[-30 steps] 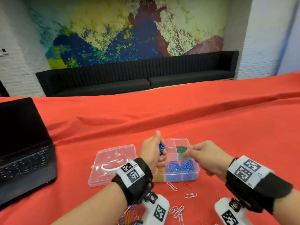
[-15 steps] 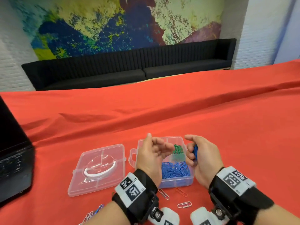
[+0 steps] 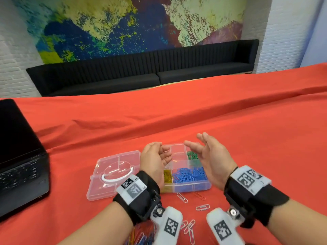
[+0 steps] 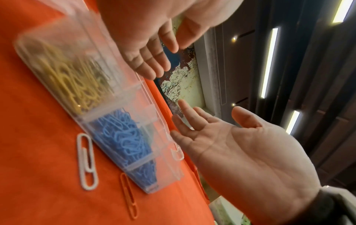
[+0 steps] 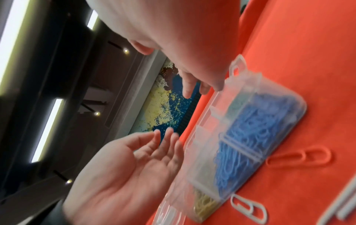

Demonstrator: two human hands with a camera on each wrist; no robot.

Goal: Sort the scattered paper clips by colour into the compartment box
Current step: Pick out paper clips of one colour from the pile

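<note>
Both fists opened since earlier, left hand (image 3: 155,161) and right hand (image 3: 210,160) spread empty, green clips (image 3: 192,155) only in head view.

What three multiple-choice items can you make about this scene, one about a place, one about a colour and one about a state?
1. Where does the clear lid lie?
A. left of the box
B. on top of the box
C. on the laptop

2. What colour are the clips in the big near compartment of the box?
A. green
B. blue
C. white

3. How are the two hands?
A. both open and empty
B. both closed on clips
C. flat on the cloth

Answers: 1 A, the lid lies on the cloth beside the box's left edge. 2 B, the blue clips fill it. 3 A, the left hand and right hand show bare palms above the box.
</note>
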